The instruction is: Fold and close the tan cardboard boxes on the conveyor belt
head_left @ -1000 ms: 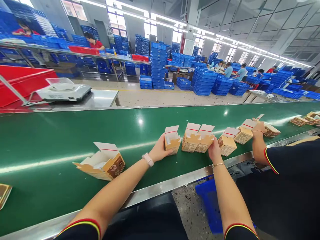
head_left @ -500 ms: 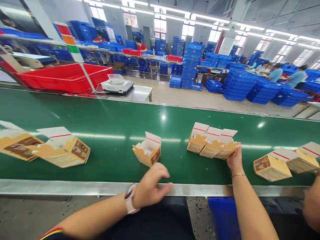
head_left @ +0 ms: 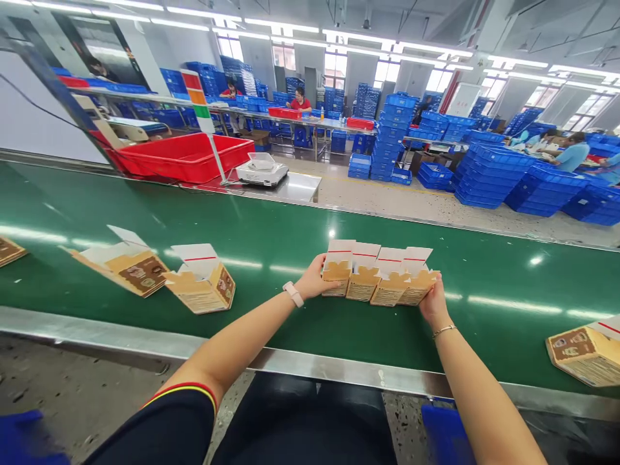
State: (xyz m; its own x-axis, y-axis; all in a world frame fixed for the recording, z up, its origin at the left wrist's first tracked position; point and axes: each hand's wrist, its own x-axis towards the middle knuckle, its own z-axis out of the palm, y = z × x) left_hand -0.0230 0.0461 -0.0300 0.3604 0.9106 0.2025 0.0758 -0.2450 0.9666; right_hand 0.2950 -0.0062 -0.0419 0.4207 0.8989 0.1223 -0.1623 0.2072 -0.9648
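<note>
Nearest, dark clothing (head_left: 310, 420) shows below the metal rim (head_left: 339, 372) of a green conveyor belt (head_left: 290, 329), with a blue bin (head_left: 448, 433) on the floor to the right. On the belt, a row of four open cartons (head_left: 362, 284) stands upright between the two hands, their white flaps raised. The left hand (head_left: 312, 279) grips the leftmost one, thumb across its front and fingers bent at its side, the tips partly hidden. The right hand (head_left: 434, 305) presses against the right end, fingers held close together and upward; whether its thumb pinches cannot be told.

To the left lie two more open cartons (head_left: 206, 290), well apart from the row, and part of another carton (head_left: 10, 250) at the picture's edge; to the right, a carton with its flap up (head_left: 581, 355). Beyond the belt are a red tub (head_left: 184, 161), a white scale (head_left: 262, 171) and stacked blue crates (head_left: 494, 174). Farther off, a person in red (head_left: 300, 103) sits at a long table (head_left: 334, 124).
</note>
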